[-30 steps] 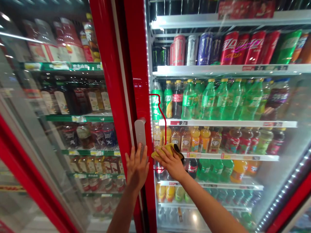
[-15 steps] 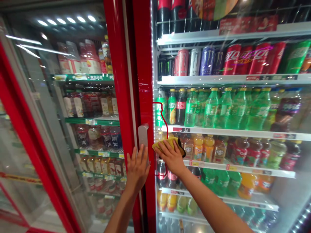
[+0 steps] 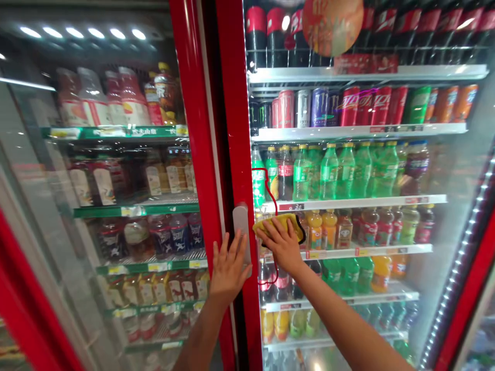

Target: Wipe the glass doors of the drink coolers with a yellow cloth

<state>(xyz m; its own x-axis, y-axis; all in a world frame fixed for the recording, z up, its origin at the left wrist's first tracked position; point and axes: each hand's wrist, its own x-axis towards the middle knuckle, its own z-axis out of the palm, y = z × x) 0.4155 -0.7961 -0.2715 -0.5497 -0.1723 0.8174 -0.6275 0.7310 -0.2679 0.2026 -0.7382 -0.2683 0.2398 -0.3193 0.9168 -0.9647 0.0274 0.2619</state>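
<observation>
My right hand [image 3: 284, 247] presses a yellow cloth [image 3: 276, 224] with a dark edge flat against the glass of the right cooler door, its fingers spread over it. The cloth lies just right of the red door frame [image 3: 235, 129], near a red outline [image 3: 274, 196] on the glass. My left hand [image 3: 229, 268] is open, fingers stretched upward, over the lower part of the pale door handle [image 3: 240, 219]. Whether its palm touches the handle or only the frame I cannot tell. The fingers hide part of the handle.
Behind the right glass stand shelves of green bottles [image 3: 328, 170], cans [image 3: 381, 105] and dark cola bottles [image 3: 417, 26]. The left cooler holds juice bottles [image 3: 131, 98] on green-edged shelves [image 3: 135, 211]. A round sticker [image 3: 332, 26] is high on the right door.
The view has shifted, bringing more of the right cooler and its far edge into sight. Both hands stay by the handle; the cloth sits slightly higher relative to it.
</observation>
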